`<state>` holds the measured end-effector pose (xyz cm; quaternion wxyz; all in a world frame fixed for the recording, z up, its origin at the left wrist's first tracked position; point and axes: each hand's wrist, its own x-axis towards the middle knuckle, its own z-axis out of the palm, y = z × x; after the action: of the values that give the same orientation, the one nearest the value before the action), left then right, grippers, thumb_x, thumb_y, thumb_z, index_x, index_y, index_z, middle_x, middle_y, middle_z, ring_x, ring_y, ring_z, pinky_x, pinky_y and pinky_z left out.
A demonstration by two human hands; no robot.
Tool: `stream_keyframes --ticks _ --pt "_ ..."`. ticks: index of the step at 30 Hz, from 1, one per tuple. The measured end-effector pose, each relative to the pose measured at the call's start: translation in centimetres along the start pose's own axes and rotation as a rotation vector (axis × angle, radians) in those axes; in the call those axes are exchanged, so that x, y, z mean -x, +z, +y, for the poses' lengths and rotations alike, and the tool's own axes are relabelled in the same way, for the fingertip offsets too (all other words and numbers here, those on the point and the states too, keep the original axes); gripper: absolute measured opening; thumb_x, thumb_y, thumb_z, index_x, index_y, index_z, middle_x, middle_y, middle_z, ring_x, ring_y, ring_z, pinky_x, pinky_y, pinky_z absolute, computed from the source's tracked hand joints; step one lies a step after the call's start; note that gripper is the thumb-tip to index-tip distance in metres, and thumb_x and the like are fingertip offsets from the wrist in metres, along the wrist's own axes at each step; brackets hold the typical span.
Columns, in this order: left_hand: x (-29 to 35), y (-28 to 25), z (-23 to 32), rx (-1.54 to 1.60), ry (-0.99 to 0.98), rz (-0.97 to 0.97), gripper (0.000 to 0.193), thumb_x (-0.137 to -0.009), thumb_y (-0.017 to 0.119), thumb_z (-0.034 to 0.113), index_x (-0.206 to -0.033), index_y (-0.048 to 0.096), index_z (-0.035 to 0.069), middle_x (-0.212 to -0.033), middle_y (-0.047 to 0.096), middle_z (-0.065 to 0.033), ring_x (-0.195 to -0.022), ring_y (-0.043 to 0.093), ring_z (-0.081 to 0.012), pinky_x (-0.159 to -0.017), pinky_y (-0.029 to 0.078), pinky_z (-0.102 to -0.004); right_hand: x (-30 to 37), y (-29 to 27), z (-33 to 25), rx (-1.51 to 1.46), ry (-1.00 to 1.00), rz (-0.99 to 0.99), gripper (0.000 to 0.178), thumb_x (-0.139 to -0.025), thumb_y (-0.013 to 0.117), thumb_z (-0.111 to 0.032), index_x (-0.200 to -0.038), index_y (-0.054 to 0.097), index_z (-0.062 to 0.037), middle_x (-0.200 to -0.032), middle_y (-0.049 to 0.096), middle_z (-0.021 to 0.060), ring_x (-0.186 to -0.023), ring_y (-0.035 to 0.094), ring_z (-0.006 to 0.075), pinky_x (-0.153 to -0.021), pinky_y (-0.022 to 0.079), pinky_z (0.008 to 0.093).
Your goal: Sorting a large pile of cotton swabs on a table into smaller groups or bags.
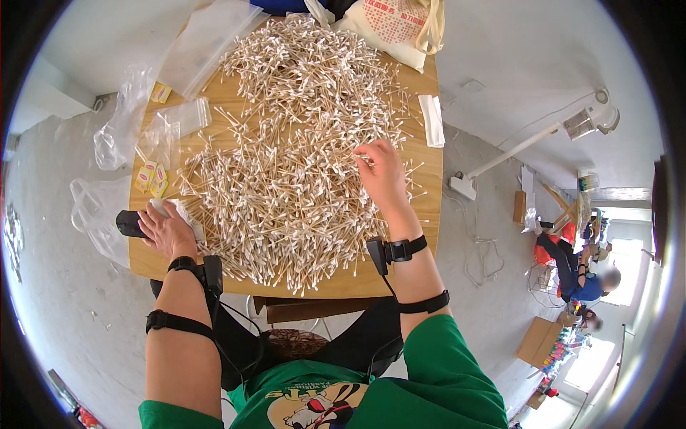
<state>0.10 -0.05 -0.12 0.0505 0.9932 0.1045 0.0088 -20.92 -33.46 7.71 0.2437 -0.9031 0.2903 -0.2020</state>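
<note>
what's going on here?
A person is at a wooden table heaped with loose cotton swabs. The left hand is on a mostly hidden white thing, beside a black object. The right hand is over the pile's right side, fingers curled; whether it holds a swab is unclear.

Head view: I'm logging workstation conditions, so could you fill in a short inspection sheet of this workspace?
Surface: wooden table, largely covered.
Job's things: cotton swabs in a wide, loose pile.
Clutter: clear plastic bags and small yellow packets at left; cloth bag at the far edge.
Hands: left hand at a black object, grip unclear; right hand over the swabs, nothing visibly held.
Cables: black cord near an arm strap; pale cord on the floor.
Surroundings: another person and cardboard boxes at right.
</note>
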Motion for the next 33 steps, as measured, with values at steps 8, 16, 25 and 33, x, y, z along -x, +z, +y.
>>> stream_keyframes --ticks 8,16,25,33 --pt "0.1 -0.1 -0.1 -0.002 0.01 0.004 0.059 -0.092 0.029 0.052 -0.14 0.027 0.018 -0.149 0.02 -0.0056 -0.137 0.014 -0.023 -0.109 0.011 -0.0471 -1.0 0.9 0.2 0.148 -0.166 -0.105 0.01 -0.074 0.064 -0.007 -0.083 0.065 -0.0127 -0.088 0.054 0.0036 -0.079 0.056 0.0241 -0.068 0.047 0.0364" --pt "0.3 -0.6 0.3 0.026 0.013 0.007 0.059 -0.092 0.029 0.053 -0.14 0.027 0.019 -0.149 0.02 -0.0062 -0.137 0.015 -0.0236 -0.109 0.011 -0.0475 -0.1 0.4 0.0 0.02 -0.06 -0.042 0.011 -0.073 0.066 -0.007 -0.081 0.065 -0.0129 -0.089 0.054 0.0027 -0.083 0.056 0.0235 -0.072 0.047 0.0355" --pt "0.2 -0.2 0.2 0.025 0.01 0.002 0.059 -0.092 0.03 0.053 -0.14 0.028 0.019 -0.149 0.02 -0.0061 -0.137 0.015 -0.0235 -0.109 0.011 -0.047 -0.8 1.0 -0.2 0.196 -0.053 -0.175 0.019 -0.073 0.064 -0.007 -0.091 0.064 -0.0142 -0.097 0.053 0.0039 -0.093 0.055 0.0238 -0.08 0.046 0.0372" --pt "0.4 -0.3 0.2 0.037 0.011 0.015 0.058 -0.092 0.031 0.051 -0.14 0.028 0.018 -0.148 0.02 -0.0063 -0.137 0.014 -0.0234 -0.109 0.01 -0.0466 -0.9 0.2 1.0 0.167 0.038 -0.099 0.027 -0.072 0.058 -0.001 -0.097 0.061 -0.0114 -0.102 0.055 0.0069 -0.096 0.055 0.0268 -0.081 0.046 0.0378"
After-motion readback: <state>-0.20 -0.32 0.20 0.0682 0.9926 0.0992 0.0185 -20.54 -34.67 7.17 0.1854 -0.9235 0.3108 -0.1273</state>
